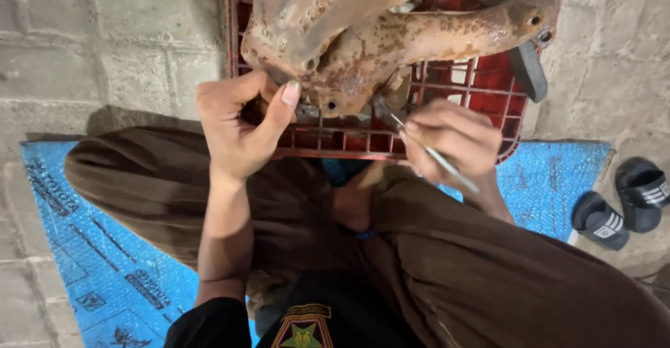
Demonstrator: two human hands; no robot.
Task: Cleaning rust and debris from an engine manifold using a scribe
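Note:
A large rusty cast-metal part (391, 34) with tube-like branches lies on a red plastic crate (481, 83) in front of me. My left hand (241, 121) grips the near left edge of the part, thumb pressed against it. In my right hand (450, 138) is a thin metal tool (436, 156), held like a pen. Its tip points at the underside of the part near the crate's front edge.
I sit cross-legged in brown trousers on a blue padded mat (105, 271) laid over a concrete block floor (84, 48). A pair of dark sandals (621, 201) lies to the right of the mat. A dark rubber piece (528, 69) hangs off the part's right side.

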